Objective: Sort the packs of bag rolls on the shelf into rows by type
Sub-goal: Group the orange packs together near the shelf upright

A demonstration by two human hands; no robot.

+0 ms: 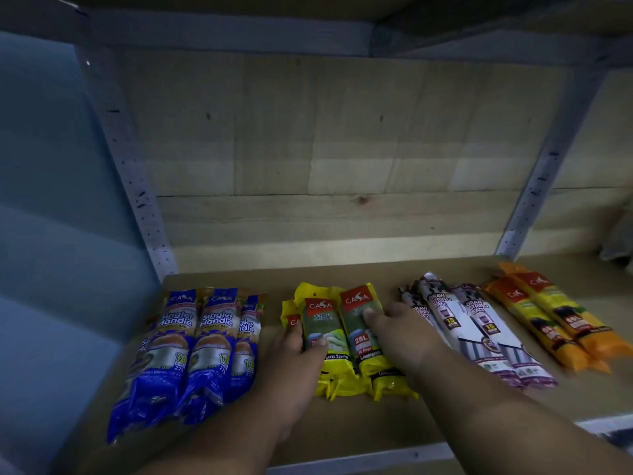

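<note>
Four groups of bag-roll packs lie side by side on the brown shelf board [376, 419]. Three blue packs [191, 344] lie at the left. The yellow packs [337, 337] are in the middle. White and purple drawstring packs [472, 330] come after them, and orange packs [555, 320] are at the right. My left hand [294, 365] grips the left side of the yellow group, thumb over one pack. My right hand [400, 330] rests flat on the right yellow pack, fingers spread over it. A third yellow pack is partly hidden behind my left hand.
Wooden planks [342, 149] form the back wall. Grey perforated metal uprights stand at the left [147, 214] and right [534, 200]. A metal rail [376, 461] runs along the shelf's front edge. The upper shelf's frame [239, 39] hangs overhead.
</note>
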